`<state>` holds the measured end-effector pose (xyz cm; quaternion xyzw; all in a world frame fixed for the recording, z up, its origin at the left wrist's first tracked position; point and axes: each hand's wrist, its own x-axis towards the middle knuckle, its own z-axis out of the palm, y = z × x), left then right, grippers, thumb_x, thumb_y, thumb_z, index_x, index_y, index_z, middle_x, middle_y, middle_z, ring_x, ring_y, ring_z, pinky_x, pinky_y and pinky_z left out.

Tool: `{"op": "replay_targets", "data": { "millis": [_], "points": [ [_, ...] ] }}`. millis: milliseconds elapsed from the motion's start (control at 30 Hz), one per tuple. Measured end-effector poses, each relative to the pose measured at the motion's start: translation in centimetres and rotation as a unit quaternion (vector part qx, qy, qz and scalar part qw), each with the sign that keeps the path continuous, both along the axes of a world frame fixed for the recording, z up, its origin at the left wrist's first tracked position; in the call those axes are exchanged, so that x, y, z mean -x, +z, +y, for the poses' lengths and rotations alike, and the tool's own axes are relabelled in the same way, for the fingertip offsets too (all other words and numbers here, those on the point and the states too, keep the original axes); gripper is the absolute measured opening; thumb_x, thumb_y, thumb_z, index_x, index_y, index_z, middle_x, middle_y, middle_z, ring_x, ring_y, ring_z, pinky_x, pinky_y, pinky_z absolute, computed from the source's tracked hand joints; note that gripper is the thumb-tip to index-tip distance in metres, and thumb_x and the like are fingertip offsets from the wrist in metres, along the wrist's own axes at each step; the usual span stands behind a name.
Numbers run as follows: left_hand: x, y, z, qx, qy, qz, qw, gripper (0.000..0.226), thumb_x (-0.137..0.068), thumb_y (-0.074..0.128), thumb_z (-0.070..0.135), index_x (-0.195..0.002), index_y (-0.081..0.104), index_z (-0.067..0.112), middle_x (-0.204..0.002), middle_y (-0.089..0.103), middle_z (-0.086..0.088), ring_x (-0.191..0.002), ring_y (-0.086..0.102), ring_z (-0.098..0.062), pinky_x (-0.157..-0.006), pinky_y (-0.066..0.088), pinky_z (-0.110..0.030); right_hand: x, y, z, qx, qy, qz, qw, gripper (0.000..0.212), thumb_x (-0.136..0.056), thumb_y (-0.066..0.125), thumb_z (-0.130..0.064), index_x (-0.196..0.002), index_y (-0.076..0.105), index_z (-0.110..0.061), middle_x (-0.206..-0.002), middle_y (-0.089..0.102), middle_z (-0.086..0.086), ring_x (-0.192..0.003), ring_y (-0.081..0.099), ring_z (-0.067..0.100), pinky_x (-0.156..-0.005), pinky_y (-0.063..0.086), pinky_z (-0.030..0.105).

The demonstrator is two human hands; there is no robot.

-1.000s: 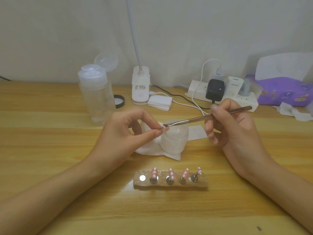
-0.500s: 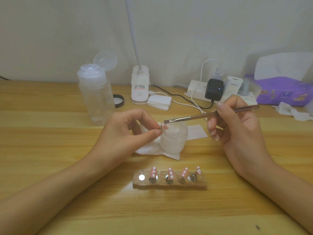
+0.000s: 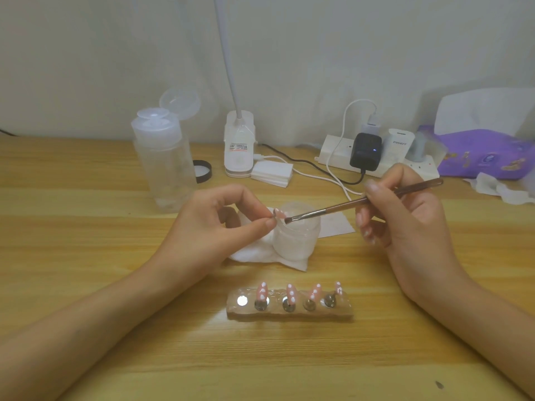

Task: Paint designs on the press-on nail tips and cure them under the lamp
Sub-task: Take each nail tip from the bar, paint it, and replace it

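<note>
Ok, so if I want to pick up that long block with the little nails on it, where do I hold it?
Hold the block by its two short ends, coming in low from left and right. It lies flat, and four painted nails stand along its top, so a grip from above would likely smudge them.

A clear plastic bottle (image 3: 165, 166) stands upright beyond the left hand (image 3: 211, 227), its flip lid open. Just right of it a black cap (image 3: 202, 171) lies flat. A stack of white pads (image 3: 271, 171) sits farther back, between the two hands. Beyond the right hand (image 3: 405, 224) a white power strip (image 3: 333, 156) lies against the wall, carrying a black charger (image 3: 365, 151) and a white adapter (image 3: 398, 146); a white cable (image 3: 341, 125) loops up from it. Right of the strip rests a purple tissue pack (image 3: 486, 154), with a crumpled tissue (image 3: 498, 191) in front. All of it sits on a wooden table (image 3: 86, 256).
</note>
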<state>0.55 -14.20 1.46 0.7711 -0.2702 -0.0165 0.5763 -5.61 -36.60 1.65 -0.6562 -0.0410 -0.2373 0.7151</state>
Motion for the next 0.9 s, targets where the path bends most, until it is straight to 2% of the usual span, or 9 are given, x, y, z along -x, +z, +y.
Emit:
{"op": "replay_targets", "data": {
  "millis": [167, 233, 333, 433, 533, 667, 800, 900],
  "points": [
    [0.1, 0.0, 0.0, 0.002, -0.001, -0.001, 1.0, 0.02, -0.08, 0.08, 0.016, -0.067, 0.069, 0.025, -0.064, 0.066, 0.015, -0.049, 0.044, -0.001, -0.048, 0.034, -0.007, 0.1, 0.2, 0.1, -0.029, 0.019, -0.022, 0.999, 0.024, -0.092, 0.059, -0.021, -0.07, 0.052, -0.025, -0.055, 0.06, 0.001, -0.05, 0.056, 0.014, -0.044, 0.04, 0.019],
    [0.1, 0.0, 0.0, -0.001, -0.002, -0.006, 1.0, 0.02, -0.08, 0.08, 0.017, -0.067, 0.069, 0.026, -0.067, 0.068, 0.014, -0.049, 0.045, 0.0, -0.049, 0.035, -0.007, 0.0, 0.2, 0.2, -0.008, 0.033, -0.023, 0.999, 0.021, -0.092, 0.058, -0.021, -0.073, 0.051, -0.022, -0.057, 0.063, 0.002, -0.051, 0.057, 0.015, -0.045, 0.041, 0.02],
    [0.0, -0.1, 0.0, -0.002, -0.004, -0.01, 1.0, 0.019, -0.08, 0.08, 0.018, -0.067, 0.069, 0.029, -0.083, 0.076, 0.005, -0.048, 0.045, 0.0, -0.05, 0.036, -0.008, 0.1, 0.0, 0.1, 0.007, 0.01, -0.01, 1.0, 0.025, -0.095, 0.058, -0.015, -0.073, 0.048, -0.02, -0.055, 0.06, 0.001, -0.05, 0.055, 0.013, -0.043, 0.04, 0.02],
    [0.0, -0.1, 0.1, -0.005, -0.006, -0.018, 1.0, 0.021, -0.08, 0.08, 0.018, -0.067, 0.068, 0.03, -0.082, 0.075, 0.006, -0.047, 0.044, -0.001, -0.051, 0.035, -0.007, 0.1, 0.0, -0.2, 0.002, -0.013, -0.011, 1.0, 0.031, -0.097, 0.056, -0.011, -0.07, 0.049, -0.024, -0.052, 0.057, -0.002, -0.048, 0.053, 0.011, -0.042, 0.038, 0.019],
    [0.0, -0.2, 0.1, -0.01, -0.005, -0.024, 1.0, 0.022, -0.081, 0.08, 0.017, -0.068, 0.068, 0.03, -0.081, 0.075, 0.007, -0.048, 0.043, -0.001, -0.051, 0.035, -0.007, 0.2, 0.6, -0.8, -0.001, -0.028, -0.031, 0.999, 0.032, -0.093, 0.056, -0.016, -0.065, 0.053, -0.03, -0.052, 0.056, -0.005, -0.046, 0.052, 0.01, -0.04, 0.036, 0.017],
    [0.0, -0.3, 0.2, -0.014, -0.008, -0.032, 0.999, 0.022, -0.082, 0.079, 0.018, -0.068, 0.068, 0.031, -0.091, 0.077, 0.001, -0.047, 0.043, -0.001, -0.052, 0.036, -0.007, 0.3, 1.4, -1.9, 0.041, -0.049, -0.041, 0.997, 0.032, -0.092, 0.056, -0.015, -0.064, 0.048, -0.028, -0.049, 0.053, -0.006, -0.043, 0.049, 0.012, -0.04, 0.034, 0.018],
    [0.0, -0.2, 0.2, -0.011, -0.01, -0.033, 0.999, 0.02, -0.081, 0.079, 0.018, -0.068, 0.068, 0.029, -0.09, 0.077, 0.002, -0.047, 0.044, -0.001, -0.052, 0.036, -0.007, 0.3, 1.9, -2.7, 0.061, -0.073, -0.045, 0.994, 0.027, -0.09, 0.056, -0.015, -0.067, 0.046, -0.026, -0.048, 0.053, -0.004, -0.043, 0.049, 0.014, -0.041, 0.034, 0.019],
    [0.1, -0.2, 0.1, -0.01, -0.006, -0.037, 0.999, 0.018, -0.081, 0.079, 0.016, -0.069, 0.068, 0.025, -0.078, 0.073, 0.007, -0.048, 0.044, -0.002, -0.052, 0.035, -0.007, 0.4, 2.5, -2.9, 0.09, -0.005, -0.088, 0.992, 0.019, -0.092, 0.055, -0.014, -0.076, 0.048, -0.021, -0.057, 0.059, -0.003, -0.05, 0.056, 0.015, -0.046, 0.042, 0.021]
  ]
}}
